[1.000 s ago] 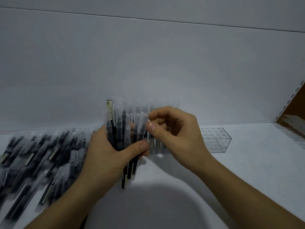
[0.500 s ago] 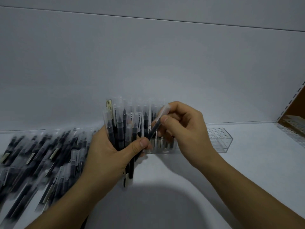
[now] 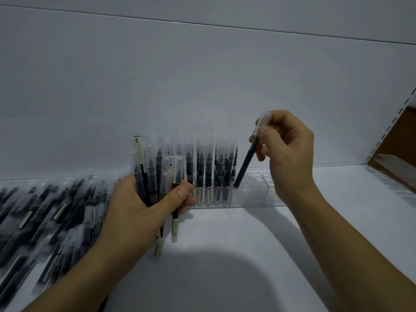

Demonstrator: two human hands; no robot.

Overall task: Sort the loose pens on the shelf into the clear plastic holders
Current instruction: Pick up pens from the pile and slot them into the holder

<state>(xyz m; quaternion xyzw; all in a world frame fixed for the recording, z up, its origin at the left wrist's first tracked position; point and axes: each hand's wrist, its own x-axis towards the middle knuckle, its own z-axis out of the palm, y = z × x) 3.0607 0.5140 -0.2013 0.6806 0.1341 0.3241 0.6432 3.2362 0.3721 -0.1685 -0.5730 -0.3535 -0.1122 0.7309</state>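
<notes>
Both hands are busy. My right hand [image 3: 290,149] pinches one pen [image 3: 246,161] near its clear cap between thumb and curled fingers, holding it tilted, cap up and to the right. The dark lower end meets the top of the holder [image 3: 254,194] just right of the filled rows. Whether it has entered a hole I cannot tell.

My left hand [image 3: 139,210] grips a bundle [image 3: 153,174] of pens upright, thumb across the front, a few ends hanging out below the palm. It hovers just left of the holder, partly in front of it.

Standing pens [image 3: 209,167] fill the holder's left part, caps up; its right part shows open holes. Loose pens [image 3: 45,212] lie heaped on the white shelf [image 3: 225,244] to my left — blurred, dark barrels with clear caps. At the far right edge sits another clear rack [image 3: 394,174].
</notes>
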